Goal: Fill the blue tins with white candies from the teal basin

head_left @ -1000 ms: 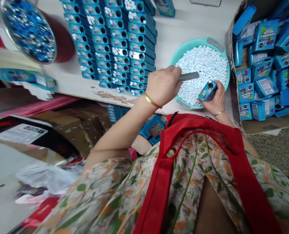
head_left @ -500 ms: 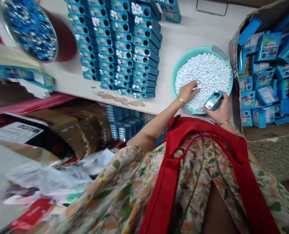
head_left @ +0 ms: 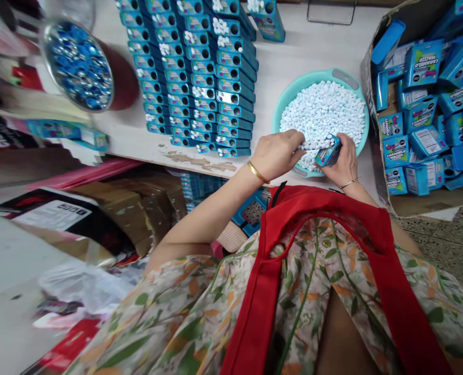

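Note:
My left hand [head_left: 278, 153] is closed around the end of a narrow scoop [head_left: 303, 147], mostly hidden under a heap of small white candies [head_left: 317, 144]. The scoop's far end is at the mouth of a small blue candy box [head_left: 327, 153]. My right hand [head_left: 345, 159] grips that box from the right, tilted over the front of a turquoise basin [head_left: 281, 112]. Loose white candies [head_left: 325, 107] fill the basin. Whether any candies have dropped into the box, I cannot tell.
Rows of blue boxes [head_left: 231, 112] with round holes stand left of the basin, some topped with candies. A metal pot [head_left: 124, 78] of blue-wrapped pieces is farther left. At right is a cardboard carton [head_left: 375, 47] of blue boxes. A wire handle [head_left: 330, 22] lies behind.
My left hand has lifted the scoop, now heaped with candies, out of the pile and brought it to the box. My right hand has tilted the box towards it. The view has shifted slightly.

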Available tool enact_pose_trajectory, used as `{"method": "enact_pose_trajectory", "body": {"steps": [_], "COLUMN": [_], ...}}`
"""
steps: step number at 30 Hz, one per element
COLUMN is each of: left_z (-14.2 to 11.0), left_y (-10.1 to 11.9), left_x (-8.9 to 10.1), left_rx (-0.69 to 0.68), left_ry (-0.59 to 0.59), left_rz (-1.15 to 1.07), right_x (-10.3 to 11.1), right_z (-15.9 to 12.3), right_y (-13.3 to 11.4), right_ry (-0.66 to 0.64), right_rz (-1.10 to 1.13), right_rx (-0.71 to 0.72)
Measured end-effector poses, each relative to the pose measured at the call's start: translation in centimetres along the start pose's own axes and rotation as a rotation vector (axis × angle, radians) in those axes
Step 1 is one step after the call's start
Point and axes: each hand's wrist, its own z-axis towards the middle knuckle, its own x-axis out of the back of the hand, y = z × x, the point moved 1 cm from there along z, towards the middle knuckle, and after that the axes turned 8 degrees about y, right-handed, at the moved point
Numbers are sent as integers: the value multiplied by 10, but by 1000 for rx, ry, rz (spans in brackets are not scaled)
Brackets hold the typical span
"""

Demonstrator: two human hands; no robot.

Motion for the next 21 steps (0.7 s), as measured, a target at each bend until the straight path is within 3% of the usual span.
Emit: {"method": "enact_pose_trajectory", "body": {"steps": [5,8,10,12,14,17,19,21], "left_z": [5,8,7,5,4,10,21,38], "left_y": [56,77,76,56,22,-30,-46,-44], "left_x": [38,58,67,65,47,-12,-59,-99], "left_rx": [23,15,43,105,196,304,336,357], "left_ry": [-61,-119,-155,-153,-114,-68,-97,-110], "left_rz": [169,259,286,275,232,144,94,32], "right_x": [-2,0,2,5,8,15,20,23], "right_z": [-1,1,3,3,2,0,-2,-4], "right_y": [-5,-7,-6,-3,3,11,14,15], "right_ry": [-22,-6,-3,-5,5,29,29,23], "right_rz": [18,24,26,20,11,17,19,7], "right_rx": [-10,-28,-45,-66,-77,-72,-76,-85]}}
